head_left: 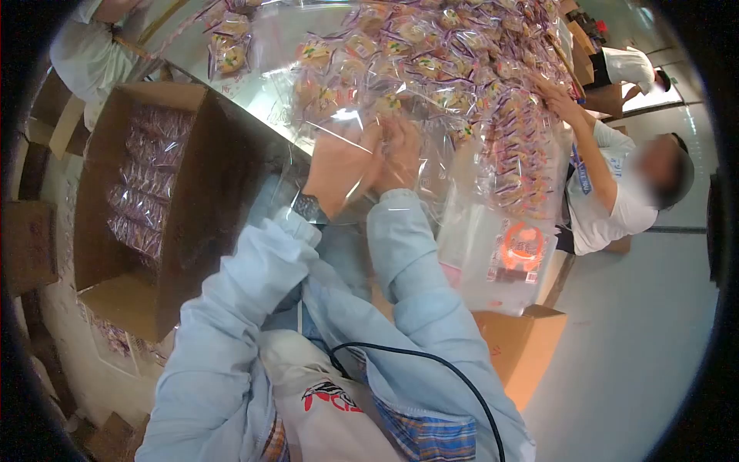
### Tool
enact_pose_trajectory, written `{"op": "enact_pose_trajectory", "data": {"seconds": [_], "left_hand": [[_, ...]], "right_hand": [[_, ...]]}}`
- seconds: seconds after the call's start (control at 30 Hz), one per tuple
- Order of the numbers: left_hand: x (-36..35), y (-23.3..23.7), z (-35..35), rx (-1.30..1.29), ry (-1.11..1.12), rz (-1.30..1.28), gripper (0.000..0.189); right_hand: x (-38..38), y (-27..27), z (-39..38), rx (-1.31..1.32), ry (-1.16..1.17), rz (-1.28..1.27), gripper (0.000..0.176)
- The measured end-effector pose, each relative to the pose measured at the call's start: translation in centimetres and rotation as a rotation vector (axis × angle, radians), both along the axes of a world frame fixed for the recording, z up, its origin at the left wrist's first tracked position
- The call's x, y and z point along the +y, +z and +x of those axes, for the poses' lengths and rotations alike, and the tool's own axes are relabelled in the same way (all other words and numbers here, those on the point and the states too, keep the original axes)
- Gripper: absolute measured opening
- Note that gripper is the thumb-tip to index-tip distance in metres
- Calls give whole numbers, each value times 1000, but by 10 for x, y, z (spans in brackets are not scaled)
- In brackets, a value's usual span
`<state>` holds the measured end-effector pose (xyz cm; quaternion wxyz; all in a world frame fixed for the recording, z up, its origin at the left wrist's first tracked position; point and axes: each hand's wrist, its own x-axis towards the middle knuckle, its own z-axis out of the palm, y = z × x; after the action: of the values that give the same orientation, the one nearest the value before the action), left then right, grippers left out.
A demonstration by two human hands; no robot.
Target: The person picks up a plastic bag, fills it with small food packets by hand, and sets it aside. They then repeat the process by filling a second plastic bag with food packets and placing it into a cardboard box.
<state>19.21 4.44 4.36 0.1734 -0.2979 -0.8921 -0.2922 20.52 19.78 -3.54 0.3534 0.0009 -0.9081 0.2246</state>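
My left hand (339, 168) and my right hand (396, 152) are close together at the table's near edge, fingers curled inward. A clear plastic bag (437, 165) spreads around and over them, with bright reflections across it. Both hands appear closed on the bag, though glare partly hides the fingertips. Just beyond my fingers lie individually wrapped round snacks (331, 96) in clear and purple packets. To the right of my right hand, more wrapped snacks (517, 165) are lined up in rows.
A cardboard box (181, 215) holding rows of packets stands at my left. Flat printed plastic bags (504, 258) lie on the table's right, above another carton (523, 346). A co-worker (616, 177) at the right reaches over the snack pile (462, 38). Other people stand farther off.
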Motion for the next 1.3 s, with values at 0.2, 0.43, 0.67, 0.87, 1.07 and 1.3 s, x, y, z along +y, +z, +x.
{"op": "enact_pose_trajectory", "data": {"seconds": [0.2,0.43,0.67,0.87,1.07,1.3], "left_hand": [[1,-13,0,-151,-105,183,58],[3,-16,-14,-158,-98,90,45],[2,-30,-16,-233,-87,336,25],[5,-25,-22,-211,-32,150,24],[16,-16,-30,114,80,-16,33],[10,-13,-37,88,84,-180,59]], "right_hand": [[0,11,8,-66,15,82,77],[-2,12,7,-4,61,-90,69],[-8,9,5,-57,-50,-279,69],[-5,8,0,10,-211,2,83],[-9,5,-1,-169,-315,-18,88],[-5,-6,-10,-271,-518,162,82]]}}
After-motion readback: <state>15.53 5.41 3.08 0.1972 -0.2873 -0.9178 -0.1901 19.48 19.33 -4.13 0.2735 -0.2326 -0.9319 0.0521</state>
